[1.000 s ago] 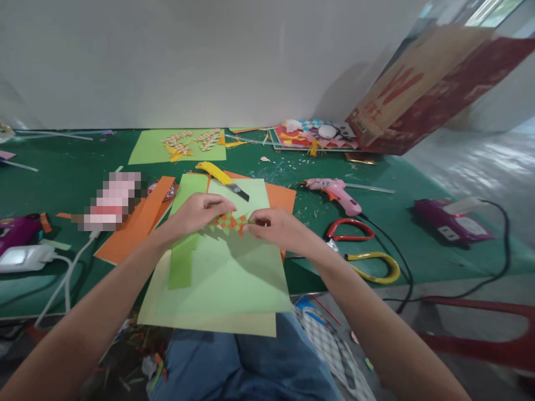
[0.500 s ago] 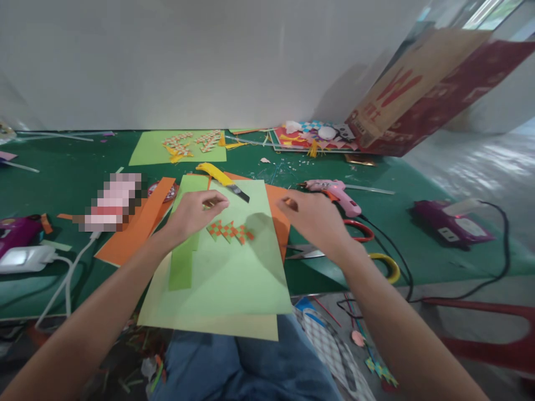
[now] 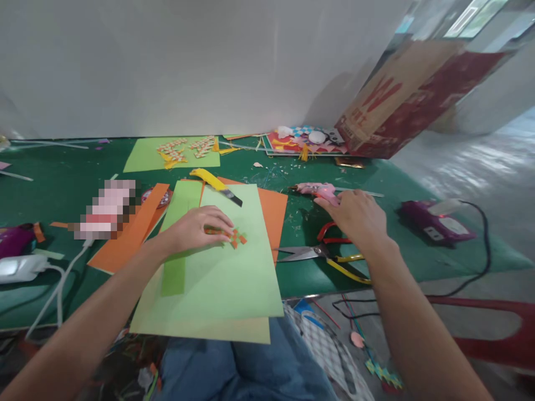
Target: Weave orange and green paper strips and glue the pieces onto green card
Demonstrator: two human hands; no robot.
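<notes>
A small orange-and-green woven paper piece (image 3: 239,239) with a zigzag edge lies on the pale green paper sheet (image 3: 234,284). My left hand (image 3: 200,227) is closed around its left part, thumb and fingers at its sides, hiding much of it. To the right, the pink hot glue gun (image 3: 325,191) rests on the table, its nozzle pointing left. My right hand (image 3: 363,218) grips the gun's handle, which is mostly covered by the fingers. Scissors (image 3: 307,254) with red and yellow handles lie below it, partly behind my right wrist. A yellow utility knife (image 3: 212,180) lies at the sheet's top.
Orange paper strips (image 3: 146,217) and a blurred-out pink object (image 3: 108,209) lie left on the green table (image 3: 246,167). Finished woven pieces (image 3: 173,149) rest at the back. A purple power block (image 3: 437,223) with a black cord and a paper bag (image 3: 401,106) stand right.
My left hand has come down onto the woven paper piece and closed around it. My right hand has moved right from beside the sheet onto the glue gun's handle. The view has shifted slightly.
</notes>
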